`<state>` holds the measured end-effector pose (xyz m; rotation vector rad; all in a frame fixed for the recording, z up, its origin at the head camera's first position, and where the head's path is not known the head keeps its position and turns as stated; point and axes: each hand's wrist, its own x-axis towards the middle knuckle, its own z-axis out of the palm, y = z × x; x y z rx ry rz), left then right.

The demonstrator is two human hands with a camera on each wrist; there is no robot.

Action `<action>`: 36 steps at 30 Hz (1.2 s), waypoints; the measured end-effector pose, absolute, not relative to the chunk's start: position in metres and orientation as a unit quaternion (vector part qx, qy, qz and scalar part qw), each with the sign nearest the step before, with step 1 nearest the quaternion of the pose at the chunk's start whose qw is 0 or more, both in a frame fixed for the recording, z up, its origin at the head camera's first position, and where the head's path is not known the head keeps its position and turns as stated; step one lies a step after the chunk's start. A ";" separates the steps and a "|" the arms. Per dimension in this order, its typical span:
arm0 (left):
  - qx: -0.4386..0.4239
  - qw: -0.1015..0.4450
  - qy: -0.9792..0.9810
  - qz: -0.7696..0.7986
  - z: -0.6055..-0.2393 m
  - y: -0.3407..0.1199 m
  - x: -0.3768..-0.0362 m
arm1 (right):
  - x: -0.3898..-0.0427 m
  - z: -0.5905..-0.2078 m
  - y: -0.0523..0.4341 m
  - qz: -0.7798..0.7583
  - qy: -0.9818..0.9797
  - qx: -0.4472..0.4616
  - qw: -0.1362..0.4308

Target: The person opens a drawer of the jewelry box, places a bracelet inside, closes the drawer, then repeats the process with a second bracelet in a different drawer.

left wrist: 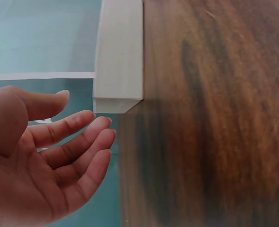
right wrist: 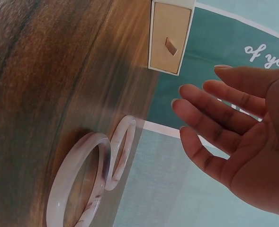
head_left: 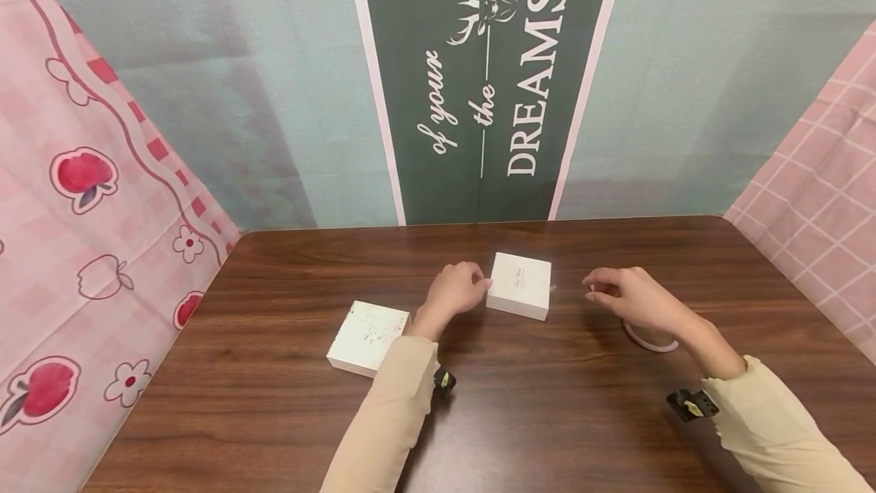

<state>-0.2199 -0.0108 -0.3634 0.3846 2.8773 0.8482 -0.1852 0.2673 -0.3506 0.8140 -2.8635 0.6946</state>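
A white box (head_left: 522, 280) with small print on its lid lies in the middle of the table. My left hand (head_left: 457, 291) is at its left side, fingers loosely bent and thumb apart; whether a fingertip touches the box (left wrist: 120, 52) I cannot tell. To the right of the box, above the table, my right hand (head_left: 633, 297) holds nothing, its fingers relaxed. In the right wrist view the box's end shows a beige drawer front (right wrist: 170, 38) with a small pull tab (right wrist: 171, 46). Two pinkish-white marbled bangles, a nearer bangle (right wrist: 66, 182) and a farther bangle (right wrist: 125, 151), lie below that hand.
A second white box (head_left: 366, 335), with brownish specks on top, sits to the left, partly behind my left forearm. The brown wooden table (head_left: 534, 417) ends at a hanging cloth (head_left: 308, 97) at the back. Pink patterned cloths hang at both sides.
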 end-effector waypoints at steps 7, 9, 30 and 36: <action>0.109 0.063 0.947 0.296 -0.372 -0.009 -0.225 | -0.185 -0.351 0.268 0.222 -0.935 0.273 0.043; 0.108 0.065 0.946 0.299 -0.374 -0.009 -0.226 | -0.185 -0.352 0.268 0.222 -0.935 0.274 0.042; 0.124 0.113 0.920 0.355 -0.382 -0.009 -0.230 | -0.185 -0.355 0.270 0.225 -0.938 0.263 0.027; 0.120 0.122 0.913 0.371 -0.383 -0.010 -0.231 | -0.186 -0.357 0.271 0.219 -0.938 0.266 0.033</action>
